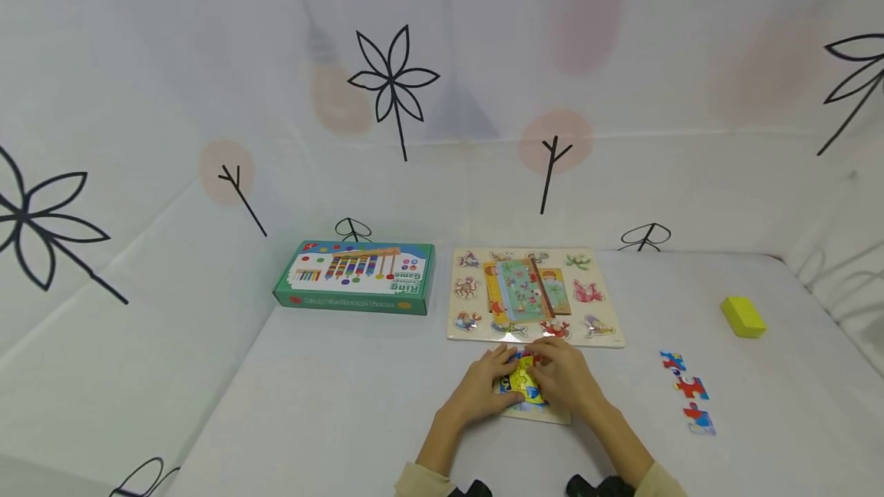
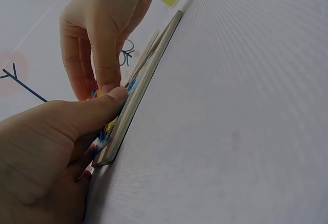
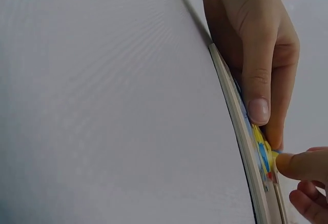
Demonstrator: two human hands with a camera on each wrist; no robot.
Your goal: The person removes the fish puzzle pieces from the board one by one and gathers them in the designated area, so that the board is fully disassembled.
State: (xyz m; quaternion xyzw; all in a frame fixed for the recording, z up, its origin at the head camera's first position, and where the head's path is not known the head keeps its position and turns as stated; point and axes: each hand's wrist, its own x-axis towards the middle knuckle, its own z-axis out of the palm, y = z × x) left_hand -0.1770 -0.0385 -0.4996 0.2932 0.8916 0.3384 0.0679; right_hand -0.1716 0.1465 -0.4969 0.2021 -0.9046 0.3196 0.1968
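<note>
A small wooden jigsaw board (image 1: 558,416) with yellow and blue pieces (image 1: 523,382) in it lies on the white table in front of me. My left hand (image 1: 486,388) rests over its left side, thumb and fingers spread and pressing on the pieces. From the right, my right hand (image 1: 568,380) reaches in, fingers bent down, and appears to pinch a puzzle piece at the board's upper right; the fingers mostly hide that piece. In the right wrist view, the right fingertips (image 3: 287,165) meet the yellow pieces close to the left hand (image 3: 259,55).
Loose puzzle pieces (image 1: 693,388), red and blue, lie in a column to the right. Farther back is a yellow block (image 1: 743,317). A larger animal puzzle board (image 1: 464,332) with other puzzles stacked on it sits behind the hands. A green game box (image 1: 355,303) stands back left.
</note>
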